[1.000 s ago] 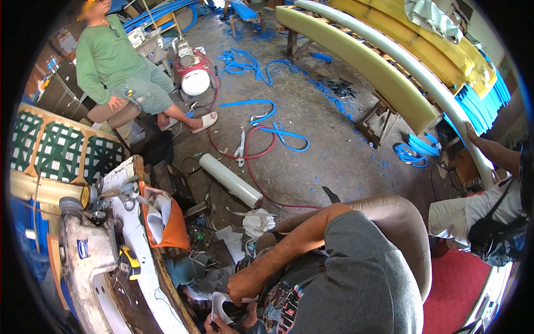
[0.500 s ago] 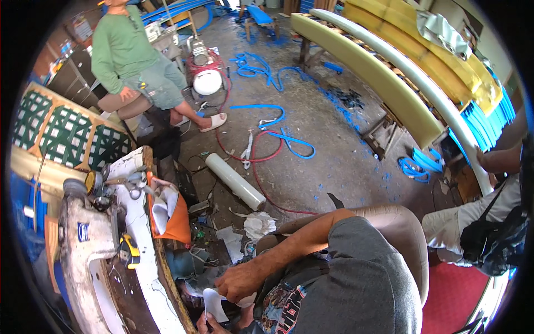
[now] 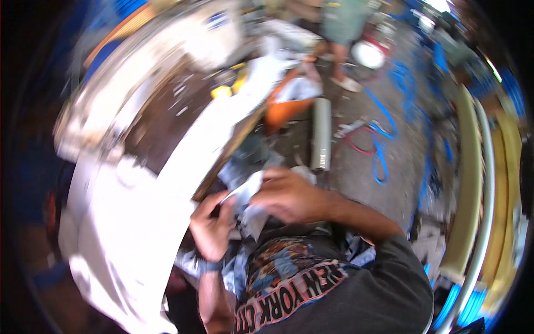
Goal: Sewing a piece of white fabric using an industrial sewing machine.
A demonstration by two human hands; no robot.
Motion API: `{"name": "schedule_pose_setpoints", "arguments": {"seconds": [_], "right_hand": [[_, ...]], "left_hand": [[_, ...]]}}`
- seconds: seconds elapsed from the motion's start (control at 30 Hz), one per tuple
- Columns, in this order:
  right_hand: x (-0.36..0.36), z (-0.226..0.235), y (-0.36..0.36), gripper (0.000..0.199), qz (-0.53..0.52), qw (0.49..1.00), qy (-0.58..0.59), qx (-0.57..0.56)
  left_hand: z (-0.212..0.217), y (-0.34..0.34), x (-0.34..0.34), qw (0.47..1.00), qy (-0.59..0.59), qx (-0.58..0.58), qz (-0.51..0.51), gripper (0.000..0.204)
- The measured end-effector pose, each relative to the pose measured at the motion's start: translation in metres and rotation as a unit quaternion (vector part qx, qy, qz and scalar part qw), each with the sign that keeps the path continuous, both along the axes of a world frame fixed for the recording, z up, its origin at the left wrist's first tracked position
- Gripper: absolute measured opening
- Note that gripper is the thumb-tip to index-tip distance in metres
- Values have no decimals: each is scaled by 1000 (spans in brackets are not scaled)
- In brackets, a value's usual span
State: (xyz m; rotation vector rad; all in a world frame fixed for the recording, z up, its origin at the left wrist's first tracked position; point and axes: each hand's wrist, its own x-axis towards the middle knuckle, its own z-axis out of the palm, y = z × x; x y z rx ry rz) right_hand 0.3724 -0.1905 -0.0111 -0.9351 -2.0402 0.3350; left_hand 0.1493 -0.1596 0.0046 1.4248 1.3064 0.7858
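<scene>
Held in front of my lap is a thin, pliable white sheet piece (image 3: 245, 190); blur hides whether it is paper or fabric. My left hand (image 3: 212, 227), with a dark band at the wrist, pinches its near left edge. The fingers of my right hand (image 3: 286, 195) are closed on its right side. Just left of my hands runs the white edge of a worktable (image 3: 214, 125). A large white sheet (image 3: 128, 222) drapes over its near end. An orange pouch (image 3: 286, 113) with white pieces inside hangs on the table's right side.
A worn white sewing machine (image 3: 189, 42) stands on the table, with a yellow and black object (image 3: 231, 83) beside it. A pale roll (image 3: 321, 133) lies on the floor near blue strips (image 3: 380, 161). Another person's legs (image 3: 340, 58) show beyond. Long yellow foam (image 3: 466, 189) stands at right.
My view has swung left and down, blurring the picture. Both hands now show more fully, holding the white piece higher between them. The person at right has left the view.
</scene>
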Motion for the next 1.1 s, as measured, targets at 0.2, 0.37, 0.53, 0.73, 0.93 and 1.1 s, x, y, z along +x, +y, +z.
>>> {"name": "schedule_pose_setpoints", "arguments": {"seconds": [0.2, 0.37, 0.53, 0.73, 0.93, 1.1], "right_hand": [[-19, 17, 9, 12, -5, 996, -12, -88], [15, -9, -10, 10, -49, 995, 48, -76], [-11, -44, 12, 15, -32, 998, -39, -45], [-7, -70, -18, 15, -117, 990, 6, -82], [-5, -75, -10, 16, -104, 989, 42, -102], [-4, -80, -6, 17, -98, 988, 66, -100]], "left_hand": [[-23, 3, -27, 990, -65, 126, -25, 20], [-20, -2, 14, 982, -99, 97, -127, 16], [-34, 7, -10, 987, -15, 95, -131, 23], [-64, 2, 7, 979, -39, 70, -186, 19], [-75, 5, 6, 982, -81, 26, -171, 20], [-71, -4, 17, 983, -132, -41, -123, 21]]}}
